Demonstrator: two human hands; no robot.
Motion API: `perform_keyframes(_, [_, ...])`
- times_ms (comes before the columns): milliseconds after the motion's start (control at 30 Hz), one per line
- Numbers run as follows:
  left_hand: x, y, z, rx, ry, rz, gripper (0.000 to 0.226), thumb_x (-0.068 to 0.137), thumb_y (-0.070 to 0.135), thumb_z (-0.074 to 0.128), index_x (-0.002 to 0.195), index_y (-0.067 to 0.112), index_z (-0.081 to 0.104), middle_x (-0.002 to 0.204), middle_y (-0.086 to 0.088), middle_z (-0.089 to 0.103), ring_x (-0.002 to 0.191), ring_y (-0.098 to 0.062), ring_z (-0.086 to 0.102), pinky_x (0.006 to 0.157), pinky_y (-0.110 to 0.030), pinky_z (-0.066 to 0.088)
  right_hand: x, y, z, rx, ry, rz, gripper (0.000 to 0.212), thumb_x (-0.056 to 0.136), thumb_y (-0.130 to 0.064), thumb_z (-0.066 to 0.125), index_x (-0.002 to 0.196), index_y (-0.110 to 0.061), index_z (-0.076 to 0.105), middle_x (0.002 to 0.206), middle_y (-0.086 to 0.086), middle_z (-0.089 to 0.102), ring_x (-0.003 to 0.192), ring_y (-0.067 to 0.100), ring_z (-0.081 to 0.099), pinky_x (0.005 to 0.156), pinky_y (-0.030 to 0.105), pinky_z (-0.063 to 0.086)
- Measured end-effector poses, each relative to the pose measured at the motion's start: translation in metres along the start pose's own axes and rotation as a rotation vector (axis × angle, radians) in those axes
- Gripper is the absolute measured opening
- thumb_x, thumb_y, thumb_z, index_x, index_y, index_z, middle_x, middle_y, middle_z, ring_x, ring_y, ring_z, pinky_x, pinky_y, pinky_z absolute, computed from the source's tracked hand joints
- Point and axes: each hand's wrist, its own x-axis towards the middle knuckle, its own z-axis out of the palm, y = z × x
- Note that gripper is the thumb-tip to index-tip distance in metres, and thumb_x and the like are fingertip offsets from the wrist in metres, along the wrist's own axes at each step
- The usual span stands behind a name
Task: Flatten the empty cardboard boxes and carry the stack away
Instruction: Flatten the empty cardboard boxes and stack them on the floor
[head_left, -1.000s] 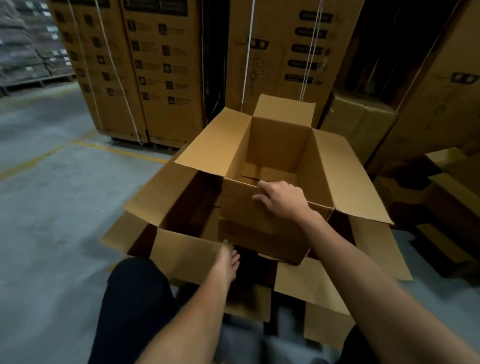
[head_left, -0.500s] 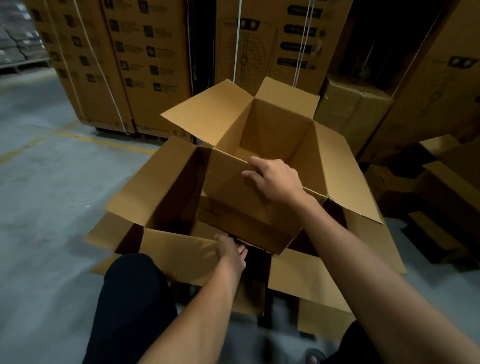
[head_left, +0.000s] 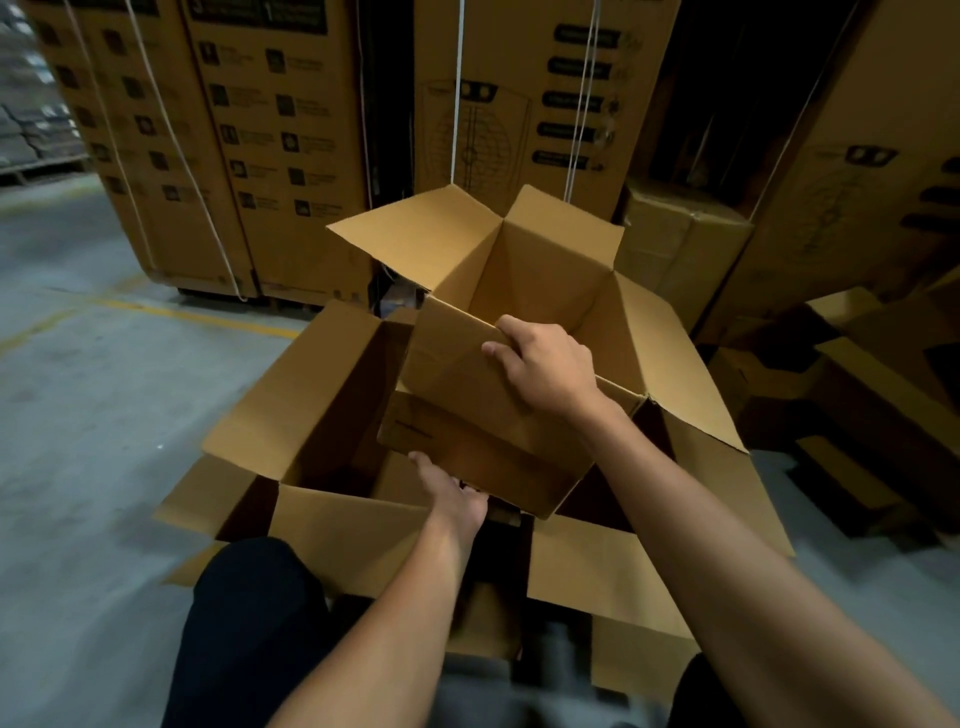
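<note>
From the head camera we look down at our two bare forearms reaching into a nest of open cardboard. Our right hand (head_left: 543, 366) clamps the near top edge of the smaller open box (head_left: 524, 291), fingers curled over the rim and into the inside, the thumb on the outer wall. This box is tilted, its mouth turned up and away from us, all four top flaps spread outward. It sits raised within the mouth of the larger open box (head_left: 311, 395), which stands on the grey concrete floor (head_left: 104, 415) with its own flaps splayed around it. Our left hand (head_left: 452, 493) reaches under the near bottom corner of the smaller box; the fingertips pass beneath the cardboard, so we cannot tell whether they are curled or flat against it. Our dark trouser leg (head_left: 249, 634) shows at the lower left, just beside the larger box's near flap. Behind stand tall printed cartons (head_left: 270, 130) bound with white strapping, next to a yellow floor line (head_left: 197, 314). More loose cardboard (head_left: 872, 364) lies in shadow at the right
</note>
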Motion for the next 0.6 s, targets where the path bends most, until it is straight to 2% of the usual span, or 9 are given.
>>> perform_keyframes(100, [0.006,0.008,0.013,-0.004,-0.044,0.067,0.09,0.091,0.086,0.041,0.157,0.025,0.049,0.155,-0.015,0.056,0.144,-0.042,0.049,0.125,-0.064,0.026,0.01,-0.012,-0.012,-0.001,0.031,0.023,0.024,0.109,-0.052,0.046,0.114,-0.032,0.058,0.099,-0.007,0.07,0.084,0.015,0.066,0.075,0.044,0.06])
perform_keyframes(200, [-0.008,0.019,0.038,0.019,-0.047,0.123,0.086,0.093,0.084,0.042,0.155,0.025,0.051,0.153,-0.012,0.059,0.144,-0.04,0.05,0.125,-0.063,0.027,0.016,-0.021,-0.03,0.017,0.173,0.01,0.034,0.109,-0.059,0.039,0.102,-0.033,0.059,0.086,-0.01,0.067,0.075,0.01,0.063,0.068,0.038,0.057])
perform_keyframes(267, [-0.02,0.027,0.06,0.046,-0.086,0.151,0.087,0.095,0.082,0.042,0.162,0.028,0.041,0.157,-0.01,0.054,0.145,-0.04,0.048,0.123,-0.063,0.031,0.019,-0.023,-0.043,0.047,0.3,0.06,0.046,0.107,-0.068,0.035,0.096,-0.033,0.062,0.081,-0.013,0.066,0.072,0.006,0.062,0.066,0.033,0.052])
perform_keyframes(367, [-0.044,0.038,0.096,0.115,-0.086,0.337,0.084,0.098,0.078,0.043,0.168,0.039,0.018,0.166,-0.007,0.041,0.144,-0.04,0.048,0.113,-0.062,0.041,0.024,-0.021,-0.069,0.115,0.488,0.179,0.062,0.102,-0.078,0.032,0.086,-0.027,0.064,0.073,-0.012,0.064,0.069,0.009,0.062,0.064,0.033,0.05])
perform_keyframes(467, [-0.068,0.057,0.135,0.227,-0.102,0.606,0.081,0.104,0.069,0.043,0.169,0.039,0.005,0.17,-0.005,0.033,0.149,-0.036,0.043,0.118,-0.059,0.04,0.03,-0.01,-0.093,0.389,0.562,0.271,0.066,0.102,-0.077,0.036,0.081,-0.021,0.065,0.07,-0.008,0.064,0.066,0.011,0.061,0.064,0.034,0.048])
perform_keyframes(533, [-0.084,0.071,0.161,0.379,-0.123,0.832,0.087,0.1,0.076,0.042,0.169,0.034,0.01,0.168,-0.002,0.038,0.147,-0.025,0.047,0.119,-0.053,0.042,0.032,-0.002,-0.104,0.676,0.618,0.312,0.062,0.104,-0.073,0.038,0.069,-0.026,0.058,0.061,-0.01,0.057,0.059,0.013,0.056,0.062,0.036,0.045])
perform_keyframes(600, [-0.1,0.083,0.187,0.599,-0.101,1.089,0.091,0.096,0.083,0.037,0.168,0.03,0.021,0.166,0.002,0.04,0.14,-0.012,0.046,0.121,-0.051,0.039,0.03,-0.002,-0.114,0.996,0.694,0.35,0.061,0.105,-0.069,0.04,0.065,-0.026,0.056,0.06,-0.008,0.057,0.061,0.016,0.058,0.065,0.04,0.05])
